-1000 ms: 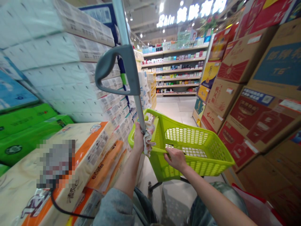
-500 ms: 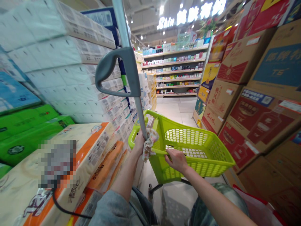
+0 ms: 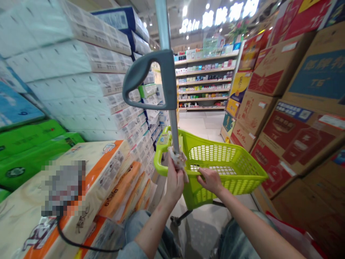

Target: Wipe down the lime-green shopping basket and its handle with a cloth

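Note:
A lime-green shopping cart with a slotted basket stands in front of my knees. My left hand is closed on a crumpled, pale patterned cloth, which is bunched against the lower end of a metal pole. That pole rises beside the cart's push bar and carries a grey loop handle. Whether the fingers also wrap the pole is hidden by the cloth. My right hand grips the near top rim of the basket, its fingers curled over the edge.
Stacked tissue packs rise on the left, with a tissue bundle close to my left arm. A blurred-out device with a black cable lies on it. Cardboard cartons line the right. Stocked shelves stand beyond the aisle floor.
The pole with its grey handle has shifted right in view. My left hand and the cloth have moved right, and the hand has turned. My right hand stays on the rim.

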### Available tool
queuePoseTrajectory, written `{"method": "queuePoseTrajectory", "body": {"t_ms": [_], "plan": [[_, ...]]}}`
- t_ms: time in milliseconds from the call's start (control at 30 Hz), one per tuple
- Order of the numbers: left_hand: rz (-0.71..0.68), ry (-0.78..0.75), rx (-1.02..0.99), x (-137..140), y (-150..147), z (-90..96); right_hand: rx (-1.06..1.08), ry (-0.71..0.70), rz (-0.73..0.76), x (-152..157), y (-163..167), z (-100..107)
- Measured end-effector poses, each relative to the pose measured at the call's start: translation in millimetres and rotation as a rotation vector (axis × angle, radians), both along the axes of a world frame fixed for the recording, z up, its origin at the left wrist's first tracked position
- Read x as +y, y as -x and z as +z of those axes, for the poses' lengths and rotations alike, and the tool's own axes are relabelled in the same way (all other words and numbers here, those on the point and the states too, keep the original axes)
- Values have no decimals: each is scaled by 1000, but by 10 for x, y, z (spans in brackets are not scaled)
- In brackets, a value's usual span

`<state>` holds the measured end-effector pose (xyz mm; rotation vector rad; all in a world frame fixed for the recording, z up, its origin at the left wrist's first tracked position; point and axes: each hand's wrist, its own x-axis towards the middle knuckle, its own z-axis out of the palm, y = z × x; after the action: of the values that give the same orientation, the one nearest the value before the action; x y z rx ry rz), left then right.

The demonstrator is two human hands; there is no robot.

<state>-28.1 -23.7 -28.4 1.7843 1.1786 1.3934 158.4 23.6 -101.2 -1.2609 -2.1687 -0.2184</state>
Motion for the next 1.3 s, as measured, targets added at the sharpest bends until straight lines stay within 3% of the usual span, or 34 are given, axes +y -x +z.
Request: {"method": "queuePoseTrajectory", "body": {"t_ms": [133,400,633,733,867,1033,1133,1300], "plan": [[9,-81,-32,53,-38,79,12,-9,-12,33,-176,-13],[-103,-46,276,289,-75,413,1,2,3,67,-349,16],[-549,113,249,445,41,630,2,51,42,97,-375,14],[-645,184,197,460,49,674,-30,116,59,108,-399,55],[-619,178,154,442,12,636,-56,205,81,94,-407,181],[-422,50,226,440,-65,499,-17,135,189,44,-221,329],[-299,-7,269,427,-111,469,79,124,186,12,-85,329],[-254,-63,162,371,-144,515,181,125,164,-19,-53,274]]}}
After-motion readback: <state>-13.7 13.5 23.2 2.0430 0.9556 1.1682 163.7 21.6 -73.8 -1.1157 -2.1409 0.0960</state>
